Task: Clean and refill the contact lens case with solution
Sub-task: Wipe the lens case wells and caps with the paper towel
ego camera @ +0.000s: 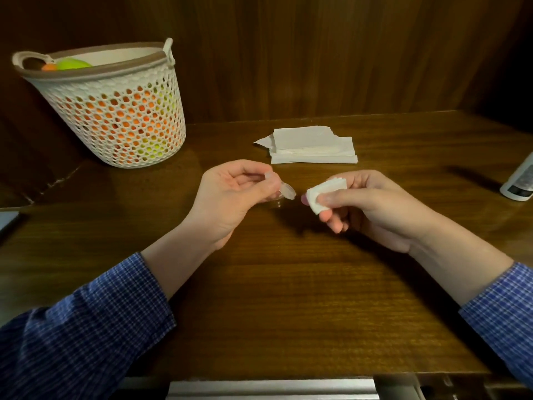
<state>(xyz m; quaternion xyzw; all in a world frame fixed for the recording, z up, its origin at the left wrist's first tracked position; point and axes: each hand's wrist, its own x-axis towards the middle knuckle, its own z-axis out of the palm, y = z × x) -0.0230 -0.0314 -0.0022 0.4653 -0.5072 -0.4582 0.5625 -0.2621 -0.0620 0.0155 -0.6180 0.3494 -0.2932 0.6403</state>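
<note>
Wooden desk (288, 284): two hands, left (230, 194) pinching one seemingly clear case (284, 193), right (372, 209) one tissue (323, 193).

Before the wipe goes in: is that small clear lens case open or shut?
Open: the small clear plastic lens case in the left hand shows its lid flipped up.

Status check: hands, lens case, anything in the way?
Left hand pinches the clear lens case above the table. Right hand pinches a folded tissue, just short of the case. Nothing between them.
</note>
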